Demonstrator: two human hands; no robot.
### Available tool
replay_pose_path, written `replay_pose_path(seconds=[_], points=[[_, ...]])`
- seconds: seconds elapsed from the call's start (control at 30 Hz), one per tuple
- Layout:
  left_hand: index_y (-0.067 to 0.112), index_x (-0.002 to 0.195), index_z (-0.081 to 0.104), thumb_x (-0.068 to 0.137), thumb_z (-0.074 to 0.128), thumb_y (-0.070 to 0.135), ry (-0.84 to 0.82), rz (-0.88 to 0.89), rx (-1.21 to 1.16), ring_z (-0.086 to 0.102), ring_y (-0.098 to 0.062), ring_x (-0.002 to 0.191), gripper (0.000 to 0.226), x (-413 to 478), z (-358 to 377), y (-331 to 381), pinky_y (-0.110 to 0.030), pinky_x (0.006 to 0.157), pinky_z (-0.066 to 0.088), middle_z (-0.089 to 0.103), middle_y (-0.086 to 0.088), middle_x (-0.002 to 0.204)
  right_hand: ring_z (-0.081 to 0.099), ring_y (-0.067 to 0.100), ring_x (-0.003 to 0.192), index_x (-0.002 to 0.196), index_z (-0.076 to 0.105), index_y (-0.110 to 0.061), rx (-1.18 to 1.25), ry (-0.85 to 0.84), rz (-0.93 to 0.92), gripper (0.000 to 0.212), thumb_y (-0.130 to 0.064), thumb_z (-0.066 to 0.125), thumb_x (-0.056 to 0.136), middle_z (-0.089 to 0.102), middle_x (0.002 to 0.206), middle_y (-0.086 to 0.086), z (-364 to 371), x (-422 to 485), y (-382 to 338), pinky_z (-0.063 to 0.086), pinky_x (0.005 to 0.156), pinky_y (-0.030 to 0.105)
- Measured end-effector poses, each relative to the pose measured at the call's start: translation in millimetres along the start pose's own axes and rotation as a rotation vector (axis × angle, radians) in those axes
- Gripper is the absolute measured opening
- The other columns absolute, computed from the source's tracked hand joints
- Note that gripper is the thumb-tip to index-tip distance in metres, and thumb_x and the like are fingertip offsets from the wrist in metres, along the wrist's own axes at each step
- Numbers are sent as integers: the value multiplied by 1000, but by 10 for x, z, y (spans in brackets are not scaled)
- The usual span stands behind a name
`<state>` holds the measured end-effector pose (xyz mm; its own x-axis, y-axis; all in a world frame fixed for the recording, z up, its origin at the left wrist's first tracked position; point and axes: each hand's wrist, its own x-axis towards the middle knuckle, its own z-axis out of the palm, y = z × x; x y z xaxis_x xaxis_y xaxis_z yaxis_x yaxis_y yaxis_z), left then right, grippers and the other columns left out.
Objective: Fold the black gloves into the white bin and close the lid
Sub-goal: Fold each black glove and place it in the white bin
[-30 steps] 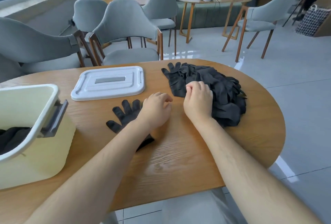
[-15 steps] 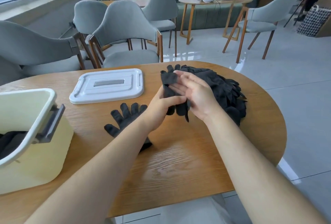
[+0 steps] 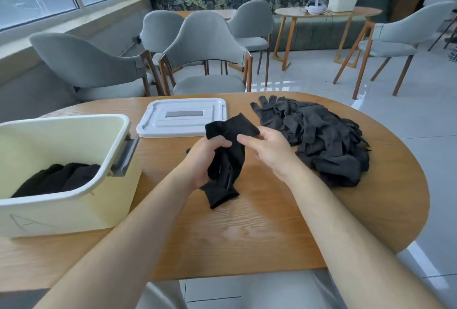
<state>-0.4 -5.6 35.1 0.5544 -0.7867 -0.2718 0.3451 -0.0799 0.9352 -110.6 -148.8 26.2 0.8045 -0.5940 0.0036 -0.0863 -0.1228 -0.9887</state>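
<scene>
One black knit glove (image 3: 232, 160) (maybe a pair) is held mid-fold: wrapped by the curled left grip (image 3: 205, 158), pinched up top by the right grip (image 3: 269, 150). Next up, seemingly: fold finished, then dropped into the off-white plastic bin (image 3: 74, 120) leftward.

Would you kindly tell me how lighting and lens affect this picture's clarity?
Head view: daylight glares off the floor tiles beyond the table; the wide lens bows its edge; the glove pile reads very dark, with few folds showing; the held glove looks sharp.
</scene>
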Motion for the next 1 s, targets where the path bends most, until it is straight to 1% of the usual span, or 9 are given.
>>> replay_pose_path(seconds=[0.13,0.27,0.37,0.43,0.53,0.63,0.8,0.9,1.0], points=[[20,118,69,90,74,22,207,148,144,73,-21,100,28,-59,-206,-63,-38,85,60,77,0,104,54,12,55,96,72,-29,48,11,0,4,-29,71,93,69,79,-18,120,-7,-154,43,56,23],[23,99,71,95,69,26,291,284,389,69,0,70,5,-181,-346,-130,-12,55,48,75,15,77,76,21,71,114,68,-22,85,-32,40,19,-24,70,96,70,110,-2,298,29,-258,50,50,24],[21,114,65,92,73,35,399,337,500,68,-12,98,28,-185,-458,-227,-25,77,58,71,6,104,78,23,84,131,59,-4,116,-4,30,37,-18,65,98,69,120,11,407,117,-356,61,65,29],[26,117,54,82,77,53,473,320,705,59,-13,105,50,-200,-545,-369,-30,84,55,58,8,114,77,20,91,120,63,-5,138,66,-83,23,-14,62,99,73,112,10,413,150,-447,63,79,37],[27,130,44,68,78,72,395,288,965,50,-10,117,84,-274,-610,-535,-33,98,48,49,11,125,73,18,102,105,67,-10,132,98,-321,8,-10,63,98,74,107,9,408,107,-484,59,92,39],[23,132,48,70,74,73,302,353,1195,50,-10,118,83,-249,-686,-579,-36,103,46,52,10,127,66,11,115,108,70,-18,-39,-6,-442,16,-7,64,96,73,118,-3,426,-51,-275,53,102,33],[21,127,56,78,76,60,161,420,1209,53,-8,111,66,-249,-760,-468,-23,89,38,58,13,121,55,-1,125,99,73,-34,-493,-237,-325,16,-20,68,94,64,132,-19,409,-275,303,44,111,35],[20,124,55,78,71,63,226,494,1217,46,-11,120,64,-301,-774,-544,-24,98,37,52,7,127,45,11,129,103,78,-30,-753,-139,-509,13,-28,69,92,63,127,-14,381,-343,504,40,111,36],[22,110,45,76,73,64,271,524,1161,41,-9,111,61,-483,-804,-655,-23,92,37,43,9,117,50,16,111,101,80,-18,-763,-31,-701,14,-21,72,90,64,102,-9,396,-368,542,47,95,30]])
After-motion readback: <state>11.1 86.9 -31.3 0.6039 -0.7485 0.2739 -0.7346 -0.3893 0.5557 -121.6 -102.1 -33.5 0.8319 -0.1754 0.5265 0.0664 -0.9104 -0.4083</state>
